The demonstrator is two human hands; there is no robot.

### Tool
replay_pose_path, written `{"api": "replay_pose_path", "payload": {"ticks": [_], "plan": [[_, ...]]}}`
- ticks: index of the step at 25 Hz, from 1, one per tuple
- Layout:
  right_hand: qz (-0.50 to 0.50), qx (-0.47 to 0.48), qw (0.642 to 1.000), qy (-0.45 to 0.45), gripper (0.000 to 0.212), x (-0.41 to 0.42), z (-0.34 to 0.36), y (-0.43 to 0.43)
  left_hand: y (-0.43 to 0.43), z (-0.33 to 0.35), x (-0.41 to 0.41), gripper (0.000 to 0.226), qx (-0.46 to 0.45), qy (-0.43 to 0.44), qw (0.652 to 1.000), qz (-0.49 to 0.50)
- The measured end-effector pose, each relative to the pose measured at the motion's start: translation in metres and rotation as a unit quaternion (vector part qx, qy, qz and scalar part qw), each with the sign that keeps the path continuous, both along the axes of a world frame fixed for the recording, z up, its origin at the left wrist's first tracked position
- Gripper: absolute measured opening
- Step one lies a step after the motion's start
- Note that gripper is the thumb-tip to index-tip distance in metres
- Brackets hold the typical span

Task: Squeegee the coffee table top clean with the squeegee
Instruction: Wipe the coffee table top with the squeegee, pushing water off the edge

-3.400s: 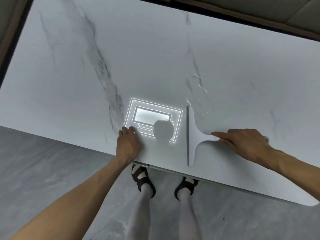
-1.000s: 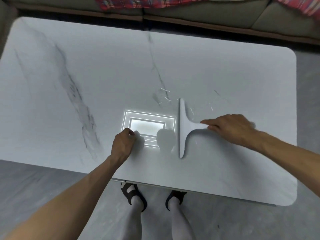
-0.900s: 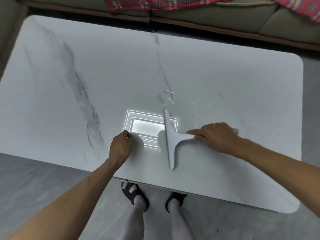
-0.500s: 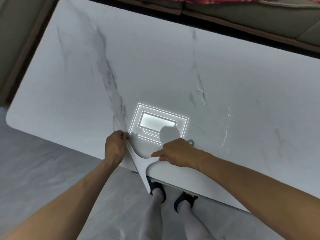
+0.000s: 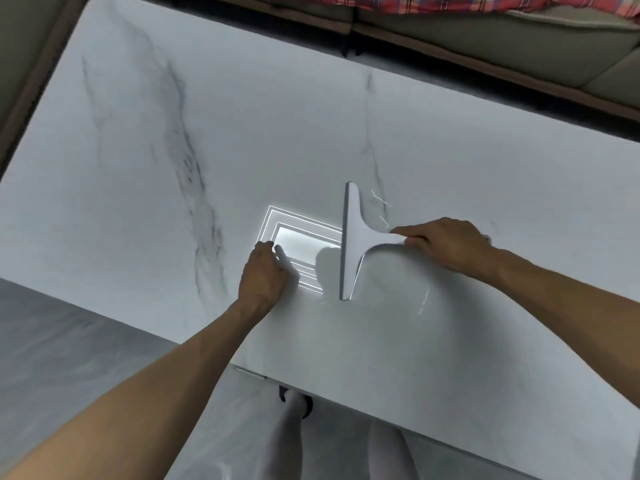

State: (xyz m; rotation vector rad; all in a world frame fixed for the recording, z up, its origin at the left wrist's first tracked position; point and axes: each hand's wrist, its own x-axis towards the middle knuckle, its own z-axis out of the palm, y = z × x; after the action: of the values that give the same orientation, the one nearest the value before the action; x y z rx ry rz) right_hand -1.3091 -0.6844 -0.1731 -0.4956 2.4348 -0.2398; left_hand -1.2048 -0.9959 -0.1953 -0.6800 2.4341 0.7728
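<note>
My right grip (image 5: pixel 450 245) is closed round the short stem of the flat white T-shaped plastic squeegee (image 5: pixel 356 237), fingers on top. The thumb is hidden under the palm, so I can't quite tell how far it wraps. The long blade edge lies just left of this grip, running away from me and back toward me, seemingly down on the pale, grey-veined marble-look desk (image 5: pixel 138 168). My left grip (image 5: pixel 263 275) rests further left on the desk, fingers curled under, holding nothing I can see, beside a bright rectangular light reflection (image 5: pixel 304 240).

I judge the squeegee light and stiff in the body, with 1 softer, flexible edge. The polished top looks slick, so it should glide readily. The stem is the sensible hold, taken close to the blade for even pressure across both ends. Thin wet streaks (image 5: pixel 381 202) glint just beyond my right grip, and another wet streak (image 5: pixel 424 299) lies nearer me.
</note>
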Motion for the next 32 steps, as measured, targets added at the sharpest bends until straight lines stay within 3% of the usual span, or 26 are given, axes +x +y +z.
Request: {"api": "replay_pose_path", "payload": {"ticks": [5, 8, 13, 17, 19, 23, 27, 32], "plan": [[-0.084, 0.033, 0.996, 0.000, 0.033, -0.010, 0.020, 0.121, 0.079, -0.022, -0.047, 0.051, -0.104, 0.000, 0.986, -0.129], [-0.150, 0.037, 0.988, 0.012, 0.032, -0.014, 0.036, 0.167, 0.110, -0.032, -0.071, 0.085, -0.140, -0.037, 0.979, -0.144], [-0.232, -0.088, 0.968, 0.027, 0.033, -0.077, 0.040, 0.139, 0.122, -0.044, -0.112, 0.138, -0.178, -0.065, 0.975, -0.119], [-0.213, -0.145, 0.965, 0.044, 0.026, -0.166, 0.018, 0.056, 0.117, -0.057, -0.124, 0.143, -0.186, -0.072, 0.970, -0.139], [-0.221, -0.165, 0.960, 0.046, 0.033, -0.201, 0.007, 0.017, 0.116, -0.058, -0.126, 0.142, -0.193, -0.080, 0.966, -0.154], [-0.188, -0.121, 0.973, 0.051, 0.041, -0.236, -0.012, -0.026, 0.113, -0.055, -0.129, 0.140, -0.201, -0.069, 0.961, -0.178], [-0.112, -0.084, 0.988, 0.066, 0.045, -0.209, -0.023, 0.000, 0.112, -0.054, -0.131, 0.142, -0.189, -0.070, 0.963, -0.180], [-0.077, -0.040, 0.995, 0.055, 0.046, -0.129, -0.016, 0.101, 0.112, -0.055, -0.131, 0.145, -0.190, -0.074, 0.964, -0.173]]}}
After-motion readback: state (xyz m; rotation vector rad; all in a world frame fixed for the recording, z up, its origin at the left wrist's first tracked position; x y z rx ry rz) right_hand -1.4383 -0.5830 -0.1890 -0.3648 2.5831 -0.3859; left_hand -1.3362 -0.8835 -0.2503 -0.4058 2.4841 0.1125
